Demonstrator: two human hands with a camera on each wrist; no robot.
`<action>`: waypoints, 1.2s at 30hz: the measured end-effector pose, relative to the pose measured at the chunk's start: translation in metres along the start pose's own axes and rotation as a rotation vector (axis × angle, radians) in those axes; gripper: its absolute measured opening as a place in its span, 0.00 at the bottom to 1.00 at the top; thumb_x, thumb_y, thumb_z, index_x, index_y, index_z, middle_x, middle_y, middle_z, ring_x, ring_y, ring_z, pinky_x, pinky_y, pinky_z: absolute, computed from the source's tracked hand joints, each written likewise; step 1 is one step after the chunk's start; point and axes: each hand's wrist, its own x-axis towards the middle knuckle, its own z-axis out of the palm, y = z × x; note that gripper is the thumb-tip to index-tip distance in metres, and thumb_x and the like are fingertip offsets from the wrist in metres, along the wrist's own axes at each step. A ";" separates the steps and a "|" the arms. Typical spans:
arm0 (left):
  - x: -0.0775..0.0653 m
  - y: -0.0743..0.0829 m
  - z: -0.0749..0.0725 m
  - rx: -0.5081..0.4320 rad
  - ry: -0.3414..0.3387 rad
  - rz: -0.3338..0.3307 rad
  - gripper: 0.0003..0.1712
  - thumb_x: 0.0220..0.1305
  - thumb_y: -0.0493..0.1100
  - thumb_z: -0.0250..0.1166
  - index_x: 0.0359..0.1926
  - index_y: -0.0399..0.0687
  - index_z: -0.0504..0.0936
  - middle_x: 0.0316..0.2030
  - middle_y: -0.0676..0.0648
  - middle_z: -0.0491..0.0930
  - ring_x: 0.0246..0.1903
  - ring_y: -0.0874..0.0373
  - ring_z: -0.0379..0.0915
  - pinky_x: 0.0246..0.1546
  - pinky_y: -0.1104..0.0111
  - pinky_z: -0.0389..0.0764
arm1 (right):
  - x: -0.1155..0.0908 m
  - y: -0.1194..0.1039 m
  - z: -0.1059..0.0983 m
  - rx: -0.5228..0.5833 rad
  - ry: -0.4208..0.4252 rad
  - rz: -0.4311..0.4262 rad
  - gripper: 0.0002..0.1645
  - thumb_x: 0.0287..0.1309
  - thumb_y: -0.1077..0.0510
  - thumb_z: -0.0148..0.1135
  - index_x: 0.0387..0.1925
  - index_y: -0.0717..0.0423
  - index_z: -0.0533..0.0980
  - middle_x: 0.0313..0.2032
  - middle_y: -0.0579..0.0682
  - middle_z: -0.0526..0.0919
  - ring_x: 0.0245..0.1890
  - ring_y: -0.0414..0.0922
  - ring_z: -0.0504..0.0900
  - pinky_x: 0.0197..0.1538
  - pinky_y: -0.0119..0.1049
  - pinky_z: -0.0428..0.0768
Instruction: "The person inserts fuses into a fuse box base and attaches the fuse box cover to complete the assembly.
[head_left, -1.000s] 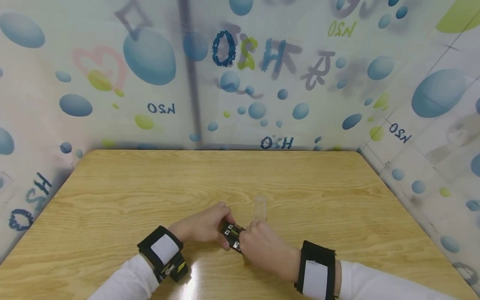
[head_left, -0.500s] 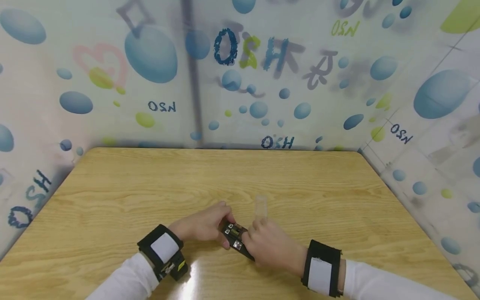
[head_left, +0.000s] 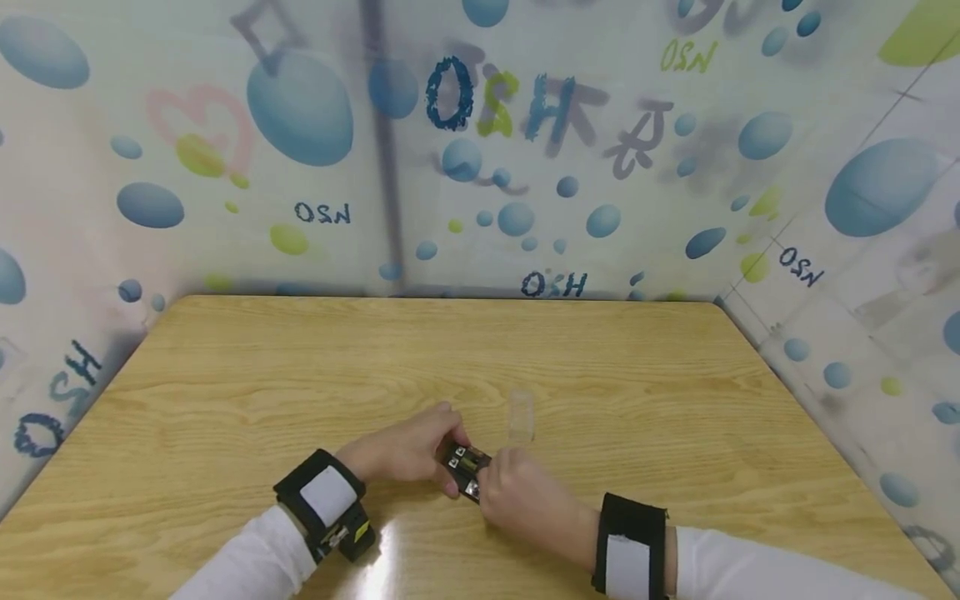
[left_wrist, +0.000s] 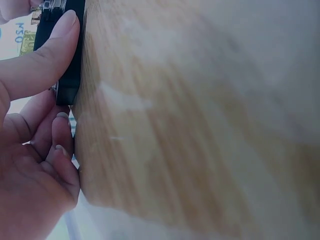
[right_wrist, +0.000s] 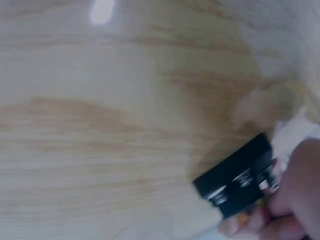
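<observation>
A black rectangular device [head_left: 462, 473] with white-marked squares and metal fittings on its top is held low over the table. My left hand [head_left: 405, 450] grips its left end; in the left wrist view the thumb [left_wrist: 42, 62] lies along the side of the black body [left_wrist: 71, 82]. On the other end, my right hand [head_left: 525, 496] has its fingers curled against the fittings. The right wrist view, blurred, shows the black body [right_wrist: 232, 172] beside those fingertips, with a small orange spot [right_wrist: 243, 218] near them. What the right fingertips pinch is hidden.
A clear plastic strip [head_left: 521, 417] lies on the wood-grain table [head_left: 300, 358] just beyond the right hand. Behind stands a wall [head_left: 480, 192] printed with blue and green drops. Black straps [head_left: 632, 546] with white patches wrap both wrists.
My right hand first shifted a little right, baring more of the device's right end, then came back left over it. The left hand keeps its grip in the same place.
</observation>
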 end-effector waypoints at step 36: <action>0.002 -0.003 0.001 0.002 0.000 0.019 0.28 0.39 0.42 0.80 0.43 0.45 0.78 0.39 0.50 0.72 0.40 0.59 0.65 0.43 0.71 0.68 | -0.010 0.004 -0.004 0.734 0.034 0.343 0.11 0.47 0.61 0.72 0.34 0.55 0.78 0.30 0.46 0.82 0.29 0.39 0.79 0.31 0.29 0.80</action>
